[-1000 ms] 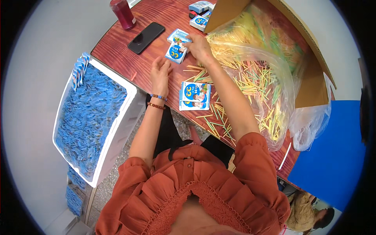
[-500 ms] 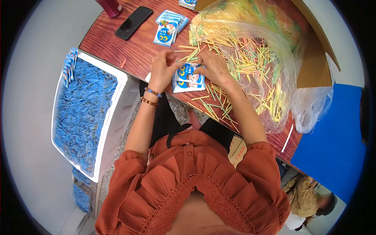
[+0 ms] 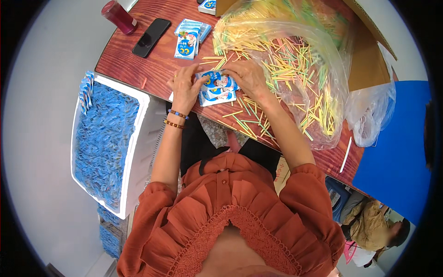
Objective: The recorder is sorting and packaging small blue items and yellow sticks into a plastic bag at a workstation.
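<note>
A small blue and white packet [image 3: 216,81] is between my hands near the table's front edge. My left hand [image 3: 185,86], with beaded bracelets at the wrist, pinches its left side, the thumb on its face. At the upper right edge, the bent fingers of my right hand [image 3: 247,77] grip it too. Another packet [image 3: 218,98] of the same print lies on the table just below, partly covered. Thin yellow, green and pink sticks [image 3: 249,117] are scattered right of and below it. Farther back rests a small stack of like packets [image 3: 188,41].
A clear plastic bag [image 3: 318,111] of sticks spreads over the right side, beside an open cardboard box [image 3: 369,69]. Back left are a black phone [image 3: 151,38] and a red bottle [image 3: 121,17]. A white foam box [image 3: 131,152] full of blue packets stands left. Another person [image 3: 369,226] sits lower right.
My left fingers have closed in on the packet's left side, and my right fingers have shifted to its upper edge. The whole view has shifted slightly.
</note>
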`<state>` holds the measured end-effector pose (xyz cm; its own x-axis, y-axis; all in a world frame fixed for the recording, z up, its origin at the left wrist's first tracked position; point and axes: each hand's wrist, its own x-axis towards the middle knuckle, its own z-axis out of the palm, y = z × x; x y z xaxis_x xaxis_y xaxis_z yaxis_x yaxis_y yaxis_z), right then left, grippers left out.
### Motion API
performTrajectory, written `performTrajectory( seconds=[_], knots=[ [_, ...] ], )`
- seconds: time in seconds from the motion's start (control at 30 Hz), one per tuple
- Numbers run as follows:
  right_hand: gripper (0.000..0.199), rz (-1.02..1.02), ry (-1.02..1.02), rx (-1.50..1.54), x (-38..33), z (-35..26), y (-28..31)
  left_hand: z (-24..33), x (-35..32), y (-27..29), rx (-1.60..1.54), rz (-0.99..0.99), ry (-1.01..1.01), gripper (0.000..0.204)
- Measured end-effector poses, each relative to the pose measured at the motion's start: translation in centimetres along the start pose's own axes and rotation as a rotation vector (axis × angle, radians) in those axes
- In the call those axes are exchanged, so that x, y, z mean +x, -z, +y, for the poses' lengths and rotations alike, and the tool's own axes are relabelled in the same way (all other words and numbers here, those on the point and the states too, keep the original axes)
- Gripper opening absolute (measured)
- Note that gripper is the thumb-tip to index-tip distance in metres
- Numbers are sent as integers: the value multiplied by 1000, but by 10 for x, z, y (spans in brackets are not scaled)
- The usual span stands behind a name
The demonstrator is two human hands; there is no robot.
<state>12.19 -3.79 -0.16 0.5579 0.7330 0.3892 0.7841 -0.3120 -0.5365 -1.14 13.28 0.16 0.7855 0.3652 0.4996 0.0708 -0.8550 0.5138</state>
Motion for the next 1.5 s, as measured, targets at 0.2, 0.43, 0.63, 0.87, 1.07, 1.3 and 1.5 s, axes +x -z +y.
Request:
performTrajectory(
  seconds=[0.2,0.43,0.63,0.87,1.07,1.3,1.5],
  knots=[
    [9,7,-118,527,3,-20,15,6,-3,-2,-932,-105,316,14],
    [7,-12,-476,893,-35,-35,21,38,-15,-3,-1310,-148,663,10],
    [7,60,-501,1086,-63,-31,25,57,-28,-14,-1227,-126,659,13],
    [12,149,-593,1063,-74,-26,37,72,-30,-32,-1399,-87,752,10],
    [16,220,-492,1039,-76,-12,35,72,-30,-40,-1452,-125,810,16],
    [19,195,-192,705,-79,-14,73,81,-23,-30,-1495,-189,823,28],
    [28,-11,-59,570,-80,-17,73,88,-24,-31,-1469,-320,858,30]
  ],
)
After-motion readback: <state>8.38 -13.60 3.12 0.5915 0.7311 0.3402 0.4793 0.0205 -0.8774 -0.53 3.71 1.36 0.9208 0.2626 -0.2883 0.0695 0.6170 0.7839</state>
